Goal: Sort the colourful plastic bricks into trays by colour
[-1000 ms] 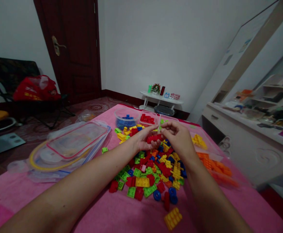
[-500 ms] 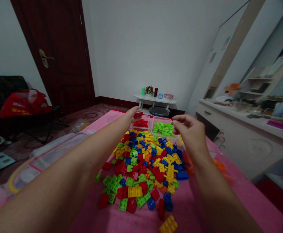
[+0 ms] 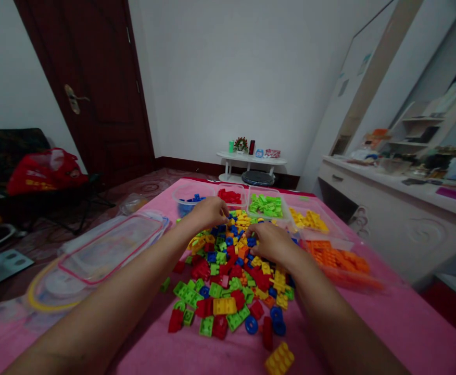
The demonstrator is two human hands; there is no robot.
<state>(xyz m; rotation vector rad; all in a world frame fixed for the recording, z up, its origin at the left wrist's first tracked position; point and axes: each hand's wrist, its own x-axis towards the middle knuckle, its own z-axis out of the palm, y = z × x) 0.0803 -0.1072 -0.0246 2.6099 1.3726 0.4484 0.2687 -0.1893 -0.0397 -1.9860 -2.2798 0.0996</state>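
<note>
A heap of small plastic bricks (image 3: pixel 231 271) in red, blue, green, yellow and orange lies on a pink cloth (image 3: pixel 388 323). My left hand (image 3: pixel 208 211) rests on the far left edge of the heap, fingers curled down among blue and yellow bricks. My right hand (image 3: pixel 270 242) lies on the middle of the heap, fingers bent onto the bricks with their tips hidden. What either hand grips cannot be seen. Behind the heap stand clear tubs of blue bricks (image 3: pixel 185 200), red bricks (image 3: pixel 230 196), green bricks (image 3: pixel 267 204), yellow bricks (image 3: pixel 309 220) and orange bricks (image 3: pixel 337 259).
Clear tub lids (image 3: pixel 111 245) are stacked on the left of the cloth. A loose yellow brick (image 3: pixel 278 358) lies near the front edge. A white cabinet (image 3: pixel 400 229) stands to the right, a small white side table (image 3: pixel 251 160) behind, a dark door (image 3: pixel 95 88) and a chair with a red bag (image 3: pixel 44 169) at left.
My left hand reached out over the red tub with red bricks, then came back. Both hands have dropped from above the heap down onto it.
</note>
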